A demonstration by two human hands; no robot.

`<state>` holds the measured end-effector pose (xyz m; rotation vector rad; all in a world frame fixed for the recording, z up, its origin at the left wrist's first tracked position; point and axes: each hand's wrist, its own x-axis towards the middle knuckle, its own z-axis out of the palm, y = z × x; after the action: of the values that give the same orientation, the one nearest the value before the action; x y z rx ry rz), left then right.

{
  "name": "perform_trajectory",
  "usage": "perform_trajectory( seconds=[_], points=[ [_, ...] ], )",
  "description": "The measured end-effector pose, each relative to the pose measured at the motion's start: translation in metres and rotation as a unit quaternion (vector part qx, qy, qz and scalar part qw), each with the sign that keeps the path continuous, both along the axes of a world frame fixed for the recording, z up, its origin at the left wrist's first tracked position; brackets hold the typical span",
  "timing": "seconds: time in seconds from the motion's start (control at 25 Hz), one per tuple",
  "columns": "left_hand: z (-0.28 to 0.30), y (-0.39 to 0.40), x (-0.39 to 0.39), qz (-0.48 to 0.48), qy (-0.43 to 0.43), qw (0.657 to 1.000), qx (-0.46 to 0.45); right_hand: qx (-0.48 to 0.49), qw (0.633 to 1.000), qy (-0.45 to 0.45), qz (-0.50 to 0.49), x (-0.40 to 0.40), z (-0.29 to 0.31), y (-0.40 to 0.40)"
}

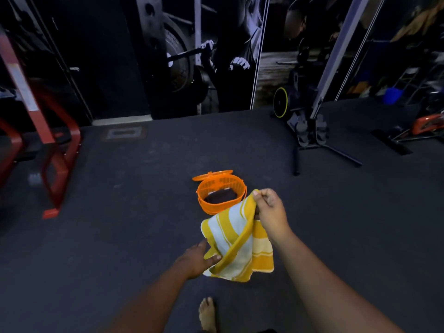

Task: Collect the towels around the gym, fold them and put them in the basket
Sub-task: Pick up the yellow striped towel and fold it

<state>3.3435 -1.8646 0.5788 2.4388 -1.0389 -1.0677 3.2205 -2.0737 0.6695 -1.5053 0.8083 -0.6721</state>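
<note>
Yellow-and-white striped towel [237, 246] is held in the air just this side of the orange basket [221, 195], its upper edge overlapping the basket's near rim in view. Right hand [270, 210] pinches the towel's top corner, fingers curled on the yellow border. Left hand [199, 258] grips the lower left edge, thumb on top of the fabric. Towel hangs draped between the two hands, one fold running diagonally, bottom edge free above the floor [120, 212].

Basket stands upright on the floor, lid [211, 175] flipped open on its far side, a dark item [221, 195] inside; cannot tell what it is.

Bare foot [207, 313] on the floor, nearer the camera than the basket. Open dark floor all round the basket. Red machine frame [55, 150] well to the basket's left; black stand with grey pedals [312, 133] beyond the basket to its right, one leg reaching toward it but well apart. Wall mural [204, 56] far behind.
</note>
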Motion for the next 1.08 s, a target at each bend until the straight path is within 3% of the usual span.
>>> perform_trajectory(
  seconds=[0.12,0.28,0.32,0.4,0.48,0.6,0.76,0.84,0.92,1.0,1.04,1.08],
  points=[
    [-0.007,-0.054,0.022,0.134,0.192,0.97,-0.065,0.037,0.996,-0.068,-0.053,0.043,0.02,-0.052],
    [-0.013,-0.122,0.053,0.241,0.515,0.82,-0.07,0.058,0.983,-0.089,-0.15,0.092,0.033,-0.124],
    [-0.008,-0.138,0.057,0.245,0.557,0.788,-0.093,0.065,0.98,-0.089,-0.168,0.099,0.035,-0.14],
    [0.001,-0.17,0.065,0.237,0.58,0.768,-0.135,0.086,0.973,-0.087,-0.195,0.111,0.035,-0.171],
    [0.004,-0.202,0.076,0.214,0.551,0.787,-0.176,0.092,0.971,-0.059,-0.213,0.122,0.029,-0.201],
    [-0.001,-0.236,0.091,0.204,0.441,0.843,-0.23,0.078,0.975,0.034,-0.205,0.126,0.011,-0.242],
    [0.014,-0.262,0.124,0.274,0.257,0.868,-0.326,0.021,0.96,0.21,-0.184,0.107,-0.036,-0.308],
    [0.022,-0.276,0.144,0.307,0.124,0.875,-0.353,-0.059,0.911,0.401,-0.076,0.091,-0.062,-0.34],
    [0.035,-0.29,0.156,0.298,0.039,0.882,-0.363,-0.102,0.848,0.518,0.051,0.079,-0.076,-0.354],
    [0.05,-0.309,0.157,0.237,0.054,0.894,-0.377,-0.13,0.807,0.553,0.162,0.079,-0.076,-0.354],
    [0.058,-0.323,0.153,0.205,0.071,0.901,-0.376,-0.144,0.809,0.532,0.202,0.084,-0.075,-0.357],
    [0.066,-0.336,0.149,0.177,0.089,0.907,-0.371,-0.157,0.835,0.475,0.228,0.091,-0.071,-0.358]
  ],
)
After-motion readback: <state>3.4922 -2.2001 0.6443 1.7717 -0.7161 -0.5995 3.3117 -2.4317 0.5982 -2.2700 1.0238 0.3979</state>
